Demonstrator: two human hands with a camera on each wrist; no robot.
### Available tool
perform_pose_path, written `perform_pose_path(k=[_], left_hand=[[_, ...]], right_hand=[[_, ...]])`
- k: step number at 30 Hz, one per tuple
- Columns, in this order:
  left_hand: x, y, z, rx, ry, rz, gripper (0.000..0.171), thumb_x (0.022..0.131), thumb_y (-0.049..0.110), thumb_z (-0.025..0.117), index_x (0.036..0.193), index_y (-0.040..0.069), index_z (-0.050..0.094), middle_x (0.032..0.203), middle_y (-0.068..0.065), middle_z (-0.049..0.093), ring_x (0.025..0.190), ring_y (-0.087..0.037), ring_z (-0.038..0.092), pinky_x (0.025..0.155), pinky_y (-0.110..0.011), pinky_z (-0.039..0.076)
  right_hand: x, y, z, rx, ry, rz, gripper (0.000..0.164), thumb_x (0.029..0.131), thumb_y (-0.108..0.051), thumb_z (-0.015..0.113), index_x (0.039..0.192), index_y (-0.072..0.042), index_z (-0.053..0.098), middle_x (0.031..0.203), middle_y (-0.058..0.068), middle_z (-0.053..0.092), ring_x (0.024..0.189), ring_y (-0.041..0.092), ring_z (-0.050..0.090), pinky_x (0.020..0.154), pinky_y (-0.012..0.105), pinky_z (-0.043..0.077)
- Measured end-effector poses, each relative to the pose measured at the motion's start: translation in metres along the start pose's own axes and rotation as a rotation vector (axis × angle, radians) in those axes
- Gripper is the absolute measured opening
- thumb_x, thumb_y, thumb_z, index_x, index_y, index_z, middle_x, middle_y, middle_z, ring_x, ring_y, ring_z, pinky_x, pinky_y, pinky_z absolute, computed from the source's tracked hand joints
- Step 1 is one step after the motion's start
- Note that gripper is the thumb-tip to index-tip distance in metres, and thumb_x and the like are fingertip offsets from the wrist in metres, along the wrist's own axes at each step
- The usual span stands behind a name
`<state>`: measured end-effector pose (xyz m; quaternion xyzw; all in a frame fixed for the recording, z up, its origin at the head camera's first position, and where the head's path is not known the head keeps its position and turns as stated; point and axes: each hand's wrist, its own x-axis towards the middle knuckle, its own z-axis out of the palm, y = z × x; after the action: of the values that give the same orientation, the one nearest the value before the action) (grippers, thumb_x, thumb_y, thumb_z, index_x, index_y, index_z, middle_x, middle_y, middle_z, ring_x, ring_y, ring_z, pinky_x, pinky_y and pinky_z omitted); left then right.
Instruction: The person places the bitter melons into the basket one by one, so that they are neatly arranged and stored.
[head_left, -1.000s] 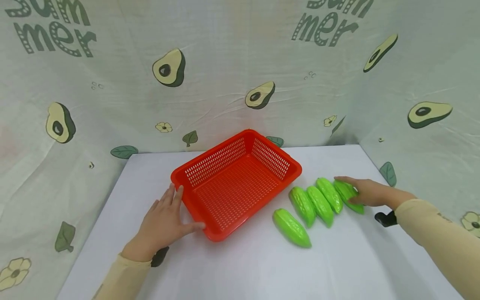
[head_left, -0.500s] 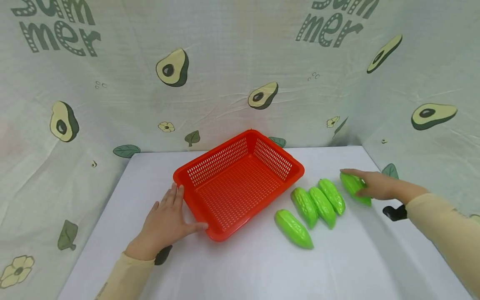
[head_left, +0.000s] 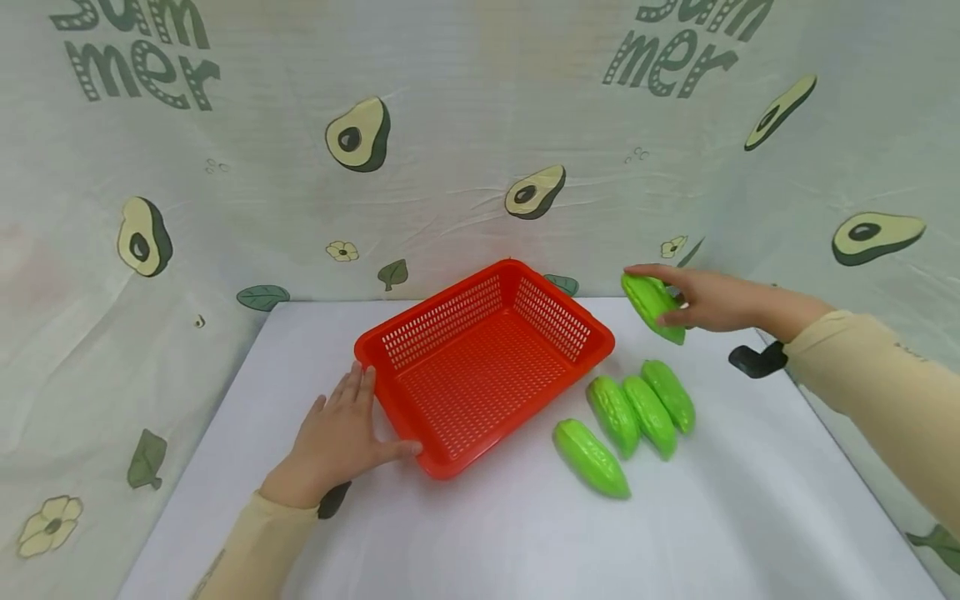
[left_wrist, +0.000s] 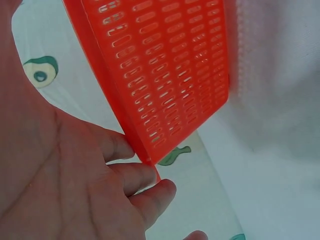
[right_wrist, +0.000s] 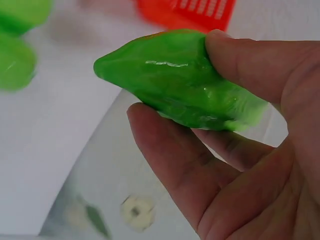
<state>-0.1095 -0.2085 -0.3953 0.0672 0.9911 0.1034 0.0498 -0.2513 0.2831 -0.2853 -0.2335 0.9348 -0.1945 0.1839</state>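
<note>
A red perforated plastic basket sits at an angle on the white table. My left hand lies along its left end, fingers straight and thumb spread, fingertips at the rim; the left wrist view has those fingertips against the basket's corner. Raised above the table to the right of the basket, my right hand pinches a green bitter melon between thumb and fingers. The melon's pointed end sticks out past the fingers in the right wrist view. Below it, three similar melons lie side by side near the basket's right side.
Another green bitter melon lies apart, nearer the front. A pale cloth printed with avocados hangs behind and beside the table. Dark wrist straps show at both wrists.
My right hand has lifted the rightmost melon off the table and carried it up and back, leftward toward the basket. The left hand stays at the basket's rim; the view shifts slightly.
</note>
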Motion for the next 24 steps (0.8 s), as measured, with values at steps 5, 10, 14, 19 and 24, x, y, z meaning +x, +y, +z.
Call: perform_pose_path(k=[5, 10, 14, 19, 24], left_hand=[[-0.001, -0.001, 0.000, 0.002, -0.006, -0.004, 0.139, 0.065, 0.095, 0.050, 0.154, -0.008, 0.021, 0.160, -0.028, 0.019, 0.143, -0.047, 0.025, 0.104, -0.073, 0.029], [-0.001, -0.002, -0.001, 0.016, -0.008, -0.011, 0.136, 0.067, 0.091, 0.054, 0.155, -0.007, 0.022, 0.160, -0.027, 0.019, 0.144, -0.046, 0.025, 0.105, -0.072, 0.028], [0.000, -0.001, 0.000, 0.020, -0.013, -0.012, 0.135, 0.068, 0.089, 0.057, 0.154, -0.007, 0.022, 0.160, -0.027, 0.019, 0.144, -0.046, 0.025, 0.105, -0.072, 0.028], [0.001, -0.001, 0.000, 0.026, -0.019, -0.017, 0.137, 0.066, 0.091, 0.056, 0.155, -0.007, 0.021, 0.160, -0.027, 0.020, 0.144, -0.045, 0.025, 0.105, -0.072, 0.029], [0.001, -0.001, -0.001, 0.027, -0.013, -0.015, 0.134, 0.067, 0.089, 0.059, 0.155, -0.007, 0.022, 0.159, -0.027, 0.021, 0.143, -0.046, 0.027, 0.104, -0.071, 0.030]], right_hand=[[0.035, -0.049, 0.004, 0.022, -0.064, -0.085, 0.078, 0.093, -0.014, 0.072, 0.158, -0.028, 0.029, 0.149, 0.019, 0.042, 0.121, 0.047, 0.054, 0.077, 0.042, 0.058], [0.074, -0.087, 0.025, -0.026, -0.132, -0.158, 0.081, 0.092, -0.014, 0.073, 0.157, -0.032, 0.030, 0.150, 0.013, 0.043, 0.121, 0.036, 0.053, 0.091, 0.046, 0.052], [0.102, -0.112, 0.050, -0.057, -0.217, -0.182, 0.083, 0.091, -0.012, 0.073, 0.157, -0.034, 0.029, 0.139, 0.009, 0.049, 0.114, 0.027, 0.051, 0.089, 0.041, 0.050], [0.132, -0.141, 0.084, -0.065, -0.301, -0.183, 0.084, 0.090, -0.015, 0.075, 0.155, -0.044, 0.031, 0.128, 0.003, 0.051, 0.110, 0.023, 0.050, 0.082, 0.033, 0.052], [0.156, -0.165, 0.118, -0.046, -0.363, -0.195, 0.081, 0.088, -0.016, 0.078, 0.151, -0.046, 0.038, 0.125, -0.003, 0.050, 0.111, 0.019, 0.049, 0.078, 0.029, 0.054]])
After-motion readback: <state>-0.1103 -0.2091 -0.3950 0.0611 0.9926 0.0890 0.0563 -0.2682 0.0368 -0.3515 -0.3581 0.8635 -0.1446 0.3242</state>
